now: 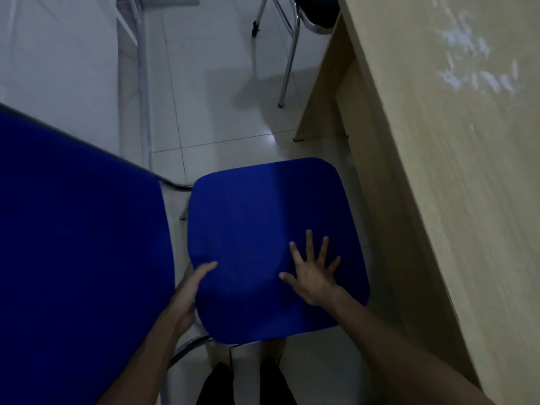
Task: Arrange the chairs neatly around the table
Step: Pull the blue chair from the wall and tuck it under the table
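Observation:
A blue padded chair seat (pixel 263 217) lies below me, just left of the light wooden table (pixel 455 171). Its blue backrest (pixel 79 244) fills the left of the view, joined by a chrome frame. My left hand (pixel 190 290) grips the seat's left rear edge, thumb on top and fingers under it. My right hand (pixel 314 273) rests flat on the seat's rear right with fingers spread wide. The seat's right edge sits close to the table's side, apart from it.
Another chair with chrome legs (pixel 287 54) and a dark seat (pixel 315 10) is tucked at the table farther ahead. The table's side panel (pixel 324 92) reaches the white tiled floor (pixel 204 83). A metal frame (pixel 140 68) runs along the left. My feet (pixel 242 384) are below the seat.

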